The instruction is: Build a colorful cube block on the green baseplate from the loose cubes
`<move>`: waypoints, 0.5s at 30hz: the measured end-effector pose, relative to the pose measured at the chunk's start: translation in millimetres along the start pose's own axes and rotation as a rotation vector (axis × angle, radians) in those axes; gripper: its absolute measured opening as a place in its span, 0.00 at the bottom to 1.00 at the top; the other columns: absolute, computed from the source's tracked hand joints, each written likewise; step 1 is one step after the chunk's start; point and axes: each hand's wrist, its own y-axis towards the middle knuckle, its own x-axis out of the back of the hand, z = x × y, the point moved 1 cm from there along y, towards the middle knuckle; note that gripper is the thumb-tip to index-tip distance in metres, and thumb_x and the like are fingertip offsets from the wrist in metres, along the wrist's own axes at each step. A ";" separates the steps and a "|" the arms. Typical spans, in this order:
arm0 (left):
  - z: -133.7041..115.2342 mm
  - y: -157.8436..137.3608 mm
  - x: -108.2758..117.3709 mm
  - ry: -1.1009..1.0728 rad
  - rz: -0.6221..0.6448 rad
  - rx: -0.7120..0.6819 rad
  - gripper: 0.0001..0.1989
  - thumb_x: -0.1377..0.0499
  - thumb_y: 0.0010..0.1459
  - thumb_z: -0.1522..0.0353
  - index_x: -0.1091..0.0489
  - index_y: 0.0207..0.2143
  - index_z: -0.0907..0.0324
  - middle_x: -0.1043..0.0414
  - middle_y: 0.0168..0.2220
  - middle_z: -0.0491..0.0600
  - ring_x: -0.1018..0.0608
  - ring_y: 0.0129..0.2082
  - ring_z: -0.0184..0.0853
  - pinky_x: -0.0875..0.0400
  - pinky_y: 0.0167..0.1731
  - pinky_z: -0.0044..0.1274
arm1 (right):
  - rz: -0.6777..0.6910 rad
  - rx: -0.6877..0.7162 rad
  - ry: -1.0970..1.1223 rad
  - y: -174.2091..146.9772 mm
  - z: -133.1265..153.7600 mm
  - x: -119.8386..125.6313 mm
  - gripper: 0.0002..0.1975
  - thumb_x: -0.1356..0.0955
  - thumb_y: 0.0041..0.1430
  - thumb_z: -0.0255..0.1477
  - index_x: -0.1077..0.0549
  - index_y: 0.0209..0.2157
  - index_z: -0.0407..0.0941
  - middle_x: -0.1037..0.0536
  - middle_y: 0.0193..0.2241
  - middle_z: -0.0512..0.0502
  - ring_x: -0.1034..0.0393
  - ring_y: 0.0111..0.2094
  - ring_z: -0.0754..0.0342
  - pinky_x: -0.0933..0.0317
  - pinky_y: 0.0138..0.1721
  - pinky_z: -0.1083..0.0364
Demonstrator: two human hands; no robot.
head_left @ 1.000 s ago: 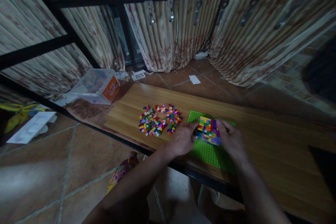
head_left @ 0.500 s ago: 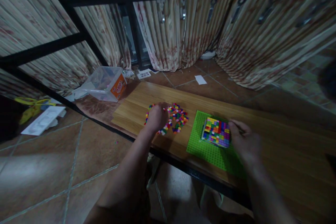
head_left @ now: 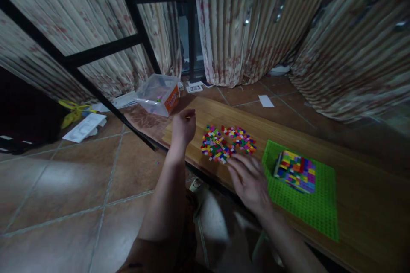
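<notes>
Many small coloured building bricks [head_left: 215,144] lie loose in a spread ring on the wooden bench top. My left hand [head_left: 185,129] hovers just left of them with its fingers curled in; what they hold, if anything, is hidden. At the near edge of the bricks is my right hand [head_left: 250,180], fingers stretched out and slightly apart, tips close to the nearest pieces. A block built of multicoloured bricks [head_left: 296,170] sits on the green baseplate [head_left: 307,211], to the right of my right hand. Neither hand touches that block.
The wooden bench [head_left: 361,196] runs to the right, with a dark near edge. A clear plastic tub [head_left: 153,94] with an orange label stands beyond its left end. White packaging [head_left: 83,128] and a sheet of paper [head_left: 265,101] lie on the tiled floor. Curtains hang behind.
My right hand has left the brick block's side and moved left to the loose bricks. My left hand has lifted off the bricks, moving left. The view has turned left.
</notes>
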 end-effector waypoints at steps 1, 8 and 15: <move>2.8 1.7 4.9 -0.021 -0.008 0.005 0.16 0.46 0.52 0.73 0.25 0.42 0.65 0.22 0.38 0.55 0.22 0.34 0.35 0.29 0.37 0.23 | 0.048 0.011 -0.018 6.9 9.9 -14.9 0.13 0.37 0.62 0.28 0.28 0.47 0.47 0.25 0.47 0.43 0.34 0.49 0.48 0.41 0.51 0.47; 22.9 6.7 -1.5 0.214 0.141 0.040 0.19 0.49 0.53 0.77 0.26 0.46 0.64 0.24 0.44 0.56 0.23 0.44 0.39 0.31 0.46 0.27 | 0.235 0.112 -0.170 47.6 39.2 -91.8 0.12 0.37 0.61 0.26 0.26 0.44 0.44 0.29 0.52 0.39 0.44 0.57 0.44 0.51 0.59 0.42; 42.4 5.1 -52.0 0.306 0.398 -0.162 0.23 0.50 0.54 0.78 0.31 0.52 0.62 0.29 0.52 0.56 0.27 0.52 0.38 0.38 0.55 0.29 | 0.265 0.134 -0.274 48.1 8.0 -80.3 0.10 0.38 0.62 0.25 0.26 0.40 0.46 0.29 0.50 0.42 0.45 0.58 0.46 0.52 0.59 0.42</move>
